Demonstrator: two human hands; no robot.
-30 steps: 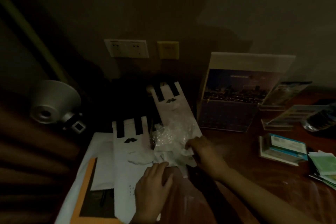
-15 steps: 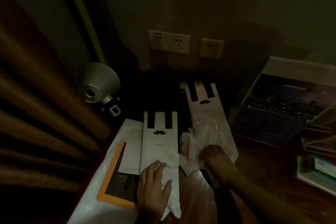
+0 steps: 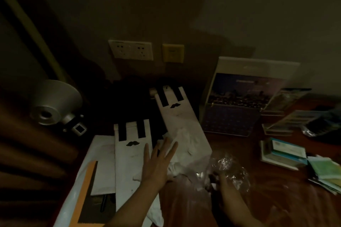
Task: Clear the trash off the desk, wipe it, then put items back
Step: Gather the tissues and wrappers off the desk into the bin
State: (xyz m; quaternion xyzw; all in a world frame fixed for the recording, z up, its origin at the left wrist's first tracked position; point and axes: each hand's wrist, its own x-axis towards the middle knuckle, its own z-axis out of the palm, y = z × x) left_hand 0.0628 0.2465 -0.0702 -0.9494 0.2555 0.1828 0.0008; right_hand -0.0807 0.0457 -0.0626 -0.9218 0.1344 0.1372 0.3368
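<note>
left hand (image 3: 156, 164) hovering released over mustache bag (image 3: 129, 160), reaching for tissue (image 3: 182, 145) | right hand (image 3: 223, 184) clutching crumpled plastic (image 3: 230, 167) beside bag, gathering trash

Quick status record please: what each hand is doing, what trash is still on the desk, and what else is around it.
left hand: open, fingers spread, over the near moustache bag and the crumpled white paper
right hand: grips the clear plastic wrap
trash still there: crumpled white paper, against the far moustache bag
desk: wooden, items still on it
other items: calendar at the back, booklets on the right, lamp on the left
light: dim, fine detail unclear
</note>
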